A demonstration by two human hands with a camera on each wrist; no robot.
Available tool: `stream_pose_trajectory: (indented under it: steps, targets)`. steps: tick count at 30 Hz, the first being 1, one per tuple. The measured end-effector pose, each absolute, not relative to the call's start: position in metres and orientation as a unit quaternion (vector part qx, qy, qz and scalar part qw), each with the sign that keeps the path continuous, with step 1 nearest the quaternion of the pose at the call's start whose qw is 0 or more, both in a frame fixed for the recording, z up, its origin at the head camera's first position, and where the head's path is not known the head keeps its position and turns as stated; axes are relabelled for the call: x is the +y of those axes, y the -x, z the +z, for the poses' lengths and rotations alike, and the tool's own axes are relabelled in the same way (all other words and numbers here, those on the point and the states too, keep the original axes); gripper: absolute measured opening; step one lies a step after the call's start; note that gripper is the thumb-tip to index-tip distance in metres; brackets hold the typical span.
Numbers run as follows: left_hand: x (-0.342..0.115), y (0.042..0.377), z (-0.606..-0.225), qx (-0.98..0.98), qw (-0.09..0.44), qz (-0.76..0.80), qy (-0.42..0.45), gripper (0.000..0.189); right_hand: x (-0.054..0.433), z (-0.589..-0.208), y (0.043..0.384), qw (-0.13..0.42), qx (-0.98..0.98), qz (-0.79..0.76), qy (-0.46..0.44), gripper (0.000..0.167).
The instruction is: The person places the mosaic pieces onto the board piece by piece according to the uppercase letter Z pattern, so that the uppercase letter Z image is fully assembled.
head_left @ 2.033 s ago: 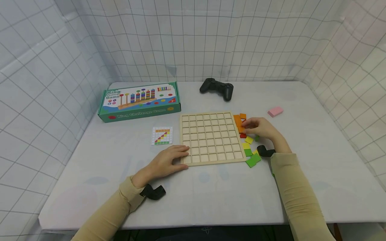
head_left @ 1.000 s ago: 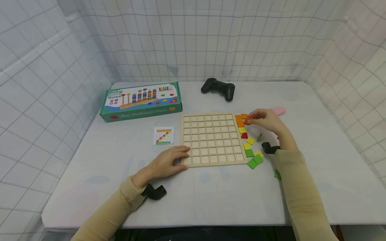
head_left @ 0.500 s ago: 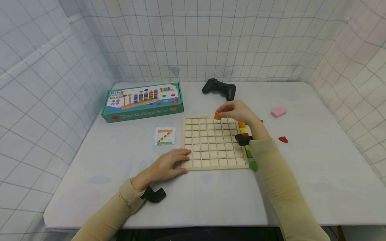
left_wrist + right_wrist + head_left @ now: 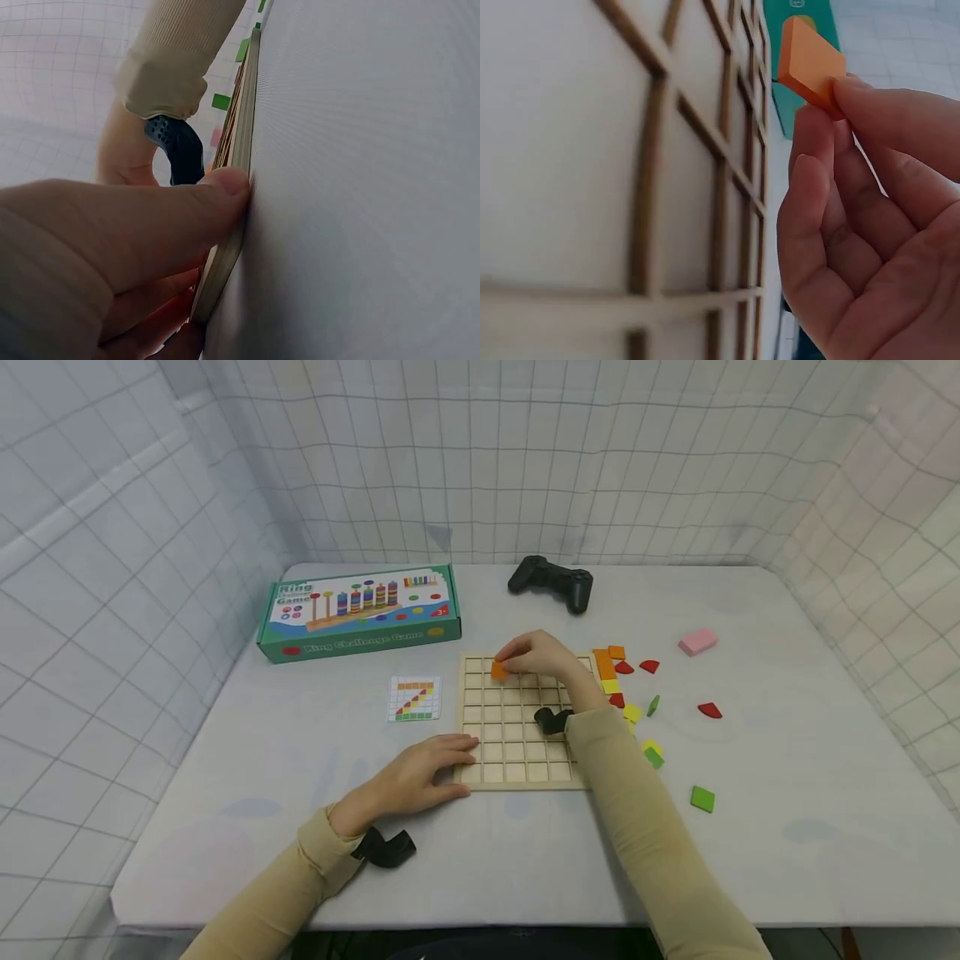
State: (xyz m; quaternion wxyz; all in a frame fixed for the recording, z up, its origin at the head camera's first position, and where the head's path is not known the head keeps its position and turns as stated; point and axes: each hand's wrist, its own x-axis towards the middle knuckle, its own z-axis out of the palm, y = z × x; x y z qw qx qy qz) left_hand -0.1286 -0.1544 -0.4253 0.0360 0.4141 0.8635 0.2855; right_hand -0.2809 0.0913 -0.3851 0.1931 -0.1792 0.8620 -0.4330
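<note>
My right hand pinches a square orange tile over the far left part of a wooden grid board. In the right wrist view, thumb and fingertips hold the tile by its edge, tilted, with the board's grid beside it. The near left corner of the board is between the thumb and fingers of my left hand. In the left wrist view, its thumb presses the board's side edge. A small pattern card, with orange, red, yellow and green cells, lies left of the board.
Loose orange, yellow, red and green tiles lie right of the board, including a green tile and a red piece. Behind are a green Ring Challenge Game box and a black game controller. A pink block lies far right.
My right hand took an orange tile from the pieces at the right and carried it leftward over the board. My left hand has stayed at the board's corner.
</note>
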Motion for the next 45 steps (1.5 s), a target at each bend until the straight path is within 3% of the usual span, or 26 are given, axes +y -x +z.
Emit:
stream_pose_trajectory:
  steps: [15, 33, 45]
  targets:
    - [-0.153, 0.129, -0.424, 0.869, 0.039, 0.278, -0.408, 0.042, 0.078, -0.400, 0.282, 0.204, 0.866, -0.421, 0.174, 0.021]
    - [-0.155, 0.132, -0.430, 0.867, 0.035, 0.300, -0.397, 0.050, 0.078, -0.406, 0.273, 0.152, 0.889, -0.393, 0.180, 0.022]
    - [-0.153, 0.133, -0.434, 0.870, 0.028, 0.307, -0.383, 0.064, 0.132, -0.375, 0.272, 0.088, 0.869, -0.451, 0.185, 0.039]
